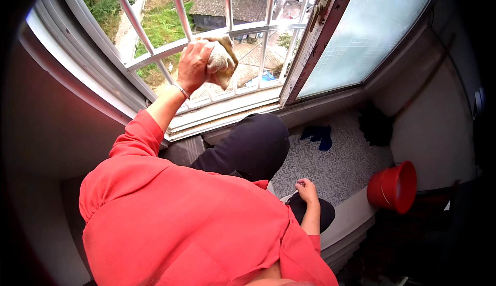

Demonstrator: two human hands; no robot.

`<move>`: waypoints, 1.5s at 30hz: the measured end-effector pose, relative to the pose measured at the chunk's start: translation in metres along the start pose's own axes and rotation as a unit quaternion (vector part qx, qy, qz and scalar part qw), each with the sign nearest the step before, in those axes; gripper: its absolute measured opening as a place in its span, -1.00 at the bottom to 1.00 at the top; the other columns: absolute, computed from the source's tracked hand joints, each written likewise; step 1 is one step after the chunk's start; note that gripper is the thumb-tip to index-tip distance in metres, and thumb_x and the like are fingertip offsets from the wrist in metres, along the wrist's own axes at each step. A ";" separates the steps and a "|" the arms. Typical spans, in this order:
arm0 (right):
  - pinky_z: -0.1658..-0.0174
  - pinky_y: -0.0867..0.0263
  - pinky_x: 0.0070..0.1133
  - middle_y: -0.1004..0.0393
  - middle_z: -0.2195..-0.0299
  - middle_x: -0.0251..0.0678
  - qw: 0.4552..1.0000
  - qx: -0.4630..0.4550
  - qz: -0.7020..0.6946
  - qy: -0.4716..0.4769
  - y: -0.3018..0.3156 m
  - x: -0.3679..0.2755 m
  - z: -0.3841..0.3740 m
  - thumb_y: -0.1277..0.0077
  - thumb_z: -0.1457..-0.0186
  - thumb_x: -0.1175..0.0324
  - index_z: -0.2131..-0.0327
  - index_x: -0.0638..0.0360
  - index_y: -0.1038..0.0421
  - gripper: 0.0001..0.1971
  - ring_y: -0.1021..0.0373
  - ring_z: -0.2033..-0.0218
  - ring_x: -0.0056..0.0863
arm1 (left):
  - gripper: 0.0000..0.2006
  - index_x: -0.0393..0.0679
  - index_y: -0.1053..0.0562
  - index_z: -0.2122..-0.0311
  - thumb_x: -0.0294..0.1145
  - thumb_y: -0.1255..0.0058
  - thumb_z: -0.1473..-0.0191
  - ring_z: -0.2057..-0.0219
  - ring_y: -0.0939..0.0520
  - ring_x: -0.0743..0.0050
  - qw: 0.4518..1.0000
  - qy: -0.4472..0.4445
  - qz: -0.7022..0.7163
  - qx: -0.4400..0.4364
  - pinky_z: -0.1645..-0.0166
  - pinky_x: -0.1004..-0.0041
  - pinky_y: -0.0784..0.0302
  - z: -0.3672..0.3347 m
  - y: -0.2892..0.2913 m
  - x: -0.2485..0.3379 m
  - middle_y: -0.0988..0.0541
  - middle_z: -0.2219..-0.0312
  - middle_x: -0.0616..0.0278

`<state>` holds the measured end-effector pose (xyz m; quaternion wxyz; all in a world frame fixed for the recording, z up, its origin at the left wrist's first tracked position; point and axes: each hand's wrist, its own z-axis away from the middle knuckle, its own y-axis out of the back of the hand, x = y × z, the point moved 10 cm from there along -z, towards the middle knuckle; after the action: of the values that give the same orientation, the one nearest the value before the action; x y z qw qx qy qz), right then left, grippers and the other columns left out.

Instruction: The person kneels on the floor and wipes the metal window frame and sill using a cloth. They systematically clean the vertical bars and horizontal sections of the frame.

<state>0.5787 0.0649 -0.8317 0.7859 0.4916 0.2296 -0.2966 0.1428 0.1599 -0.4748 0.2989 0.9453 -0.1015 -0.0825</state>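
My left hand (194, 65) is raised to the window and closed around a pale, stained cloth (223, 63). The bunched cloth lies against the white metal window bars (229, 4), where the horizontal rail (170, 48) meets an upright. Part of the cloth hangs below the rail. Low on the right, my right hand (307, 189) rests over my bent knee, away from the window. Its fingers are curled in, and whether anything small sits between them is hidden.
A frosted sliding pane (367, 33) with a latch (321, 8) stands right of the bars. A red bucket (382, 188) sits on the ledge at the right. A dark blue cloth (318, 135) lies on the speckled floor (336, 170); a dark mop-like head (375, 125) leans by the wall.
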 end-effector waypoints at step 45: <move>0.29 -0.34 -0.52 -0.48 0.47 -0.18 0.994 -0.065 0.090 -0.011 -0.031 0.003 -0.016 -0.09 0.16 0.36 0.31 0.22 -0.44 -0.73 -0.43 0.40 -0.39 | -0.70 0.20 -0.46 0.25 -0.23 -0.10 0.21 0.21 -0.37 0.49 0.937 -0.151 -0.294 0.115 0.18 0.31 -0.16 -0.094 0.049 -0.026 -0.42 0.29 0.47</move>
<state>0.5587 0.0682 -0.8597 0.8424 0.4546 0.1946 -0.2140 0.1313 0.1783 -0.3677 0.1318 0.9370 0.1284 -0.2968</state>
